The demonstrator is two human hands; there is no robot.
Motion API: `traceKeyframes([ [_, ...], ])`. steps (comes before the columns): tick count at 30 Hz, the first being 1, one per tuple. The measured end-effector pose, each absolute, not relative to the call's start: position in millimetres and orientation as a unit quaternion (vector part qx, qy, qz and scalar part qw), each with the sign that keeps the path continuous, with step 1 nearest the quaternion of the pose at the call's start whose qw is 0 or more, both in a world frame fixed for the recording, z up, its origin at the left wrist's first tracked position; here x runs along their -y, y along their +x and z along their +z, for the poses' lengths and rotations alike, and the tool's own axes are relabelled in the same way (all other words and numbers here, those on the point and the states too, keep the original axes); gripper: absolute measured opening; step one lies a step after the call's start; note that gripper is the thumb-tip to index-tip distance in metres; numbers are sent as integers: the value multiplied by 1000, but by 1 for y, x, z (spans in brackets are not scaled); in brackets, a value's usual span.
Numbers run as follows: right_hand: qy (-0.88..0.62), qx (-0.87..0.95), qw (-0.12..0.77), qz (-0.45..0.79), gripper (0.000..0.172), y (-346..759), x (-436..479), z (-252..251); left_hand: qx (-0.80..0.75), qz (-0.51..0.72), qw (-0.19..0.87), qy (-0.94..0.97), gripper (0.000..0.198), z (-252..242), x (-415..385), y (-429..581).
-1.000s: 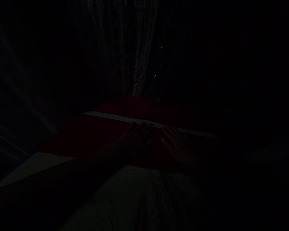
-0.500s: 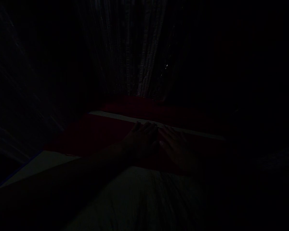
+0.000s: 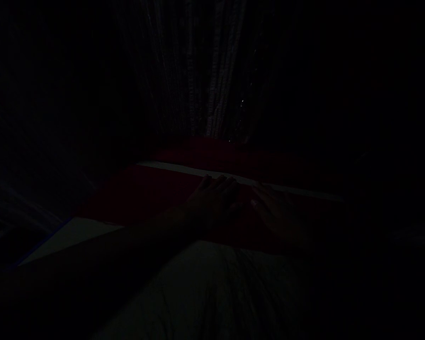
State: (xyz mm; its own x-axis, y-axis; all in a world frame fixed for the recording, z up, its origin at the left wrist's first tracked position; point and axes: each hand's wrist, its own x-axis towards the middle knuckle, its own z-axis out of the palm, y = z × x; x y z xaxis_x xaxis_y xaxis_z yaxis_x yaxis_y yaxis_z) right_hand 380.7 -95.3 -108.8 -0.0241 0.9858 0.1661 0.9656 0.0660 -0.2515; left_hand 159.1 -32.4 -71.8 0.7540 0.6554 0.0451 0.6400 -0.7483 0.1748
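The view is very dark. A flat red piece (image 3: 138, 193), which looks like cloth, lies across a pale surface (image 3: 184, 274). My left hand (image 3: 214, 198) rests on the red piece with its fingers stretched out near its far edge. To the right, my right hand (image 3: 276, 208) also lies spread on the red piece, fingers pointing away from me. Neither hand grips anything. Beyond the fingertips runs a narrow pale strip (image 3: 173, 166), and past it lies a second red area (image 3: 201, 148). My right forearm is lost in the dark.
A thin blue edge (image 3: 42, 248) borders the pale surface at the left. Behind the far red area hangs ribbed, slightly shiny material (image 3: 216, 85), perhaps a curtain or plastic sheet. The right side is too dark to make out.
My right hand has shifted to the right, widening the gap between the hands. My left hand sits slightly further right in view, as the whole scene has moved a little that way.
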Motion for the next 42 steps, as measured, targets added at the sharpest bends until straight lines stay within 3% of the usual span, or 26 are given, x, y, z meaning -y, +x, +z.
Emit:
traceKeyframes([
  [3, -689, 706, 164, 20, 79, 378, 95, -105, -342, 60, 68, 935, 70, -73, 31, 159],
  [12, -735, 675, 46, 46, 85, 376, 93, -97, -350, 57, 65, 933, 70, -78, 28, 161],
  [23, -680, 721, 121, 56, 77, 362, 98, -98, -354, 41, 60, 932, 69, -75, 29, 161],
  [30, -697, 700, 141, 67, 81, 364, 97, -94, -351, 53, 57, 933, 69, -76, 28, 162],
  [42, -701, 705, 104, 19, 71, 376, 91, -101, -340, 69, 35, 937, 68, -84, 23, 162],
])
